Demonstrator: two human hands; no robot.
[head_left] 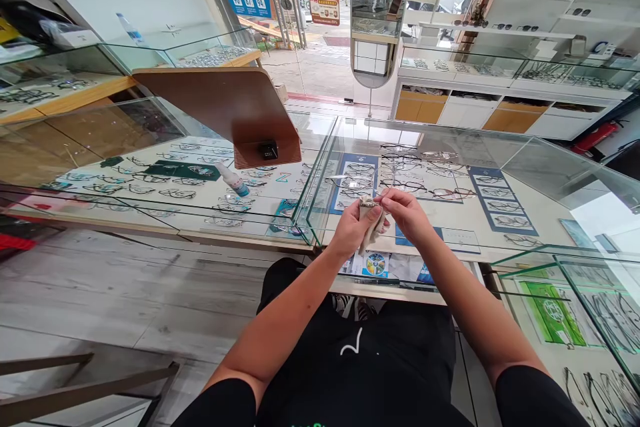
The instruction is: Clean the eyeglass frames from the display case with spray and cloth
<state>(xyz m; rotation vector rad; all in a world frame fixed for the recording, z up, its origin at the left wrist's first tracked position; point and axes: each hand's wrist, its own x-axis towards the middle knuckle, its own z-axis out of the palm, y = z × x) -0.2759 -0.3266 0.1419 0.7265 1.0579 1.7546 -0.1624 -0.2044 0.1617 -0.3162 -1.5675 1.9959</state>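
Over the glass display case (420,233), both of my hands meet in front of my body. My left hand (354,223) is closed around a bunched beige cloth (369,237), part of which hangs down below the fingers. Close against it, my right hand (404,211) is pinched at the cloth's upper right edge. Whether the fingers also hold something small, such as part of a pair of glasses, is hidden. Just beyond the hands, eyeglasses with reddish-brown frames (453,194) and dark-framed eyeglasses (403,185) appear at the case. A small bottle with a blue label (233,181) stands to the left.
A brown tilted panel on a stand (225,103) rises at the left of the counter. Rows of eyeglasses (177,193) lie inside the left case. Another glass case (550,320) adjoins at the right. A tall mirror (376,13) stands beyond the counter.
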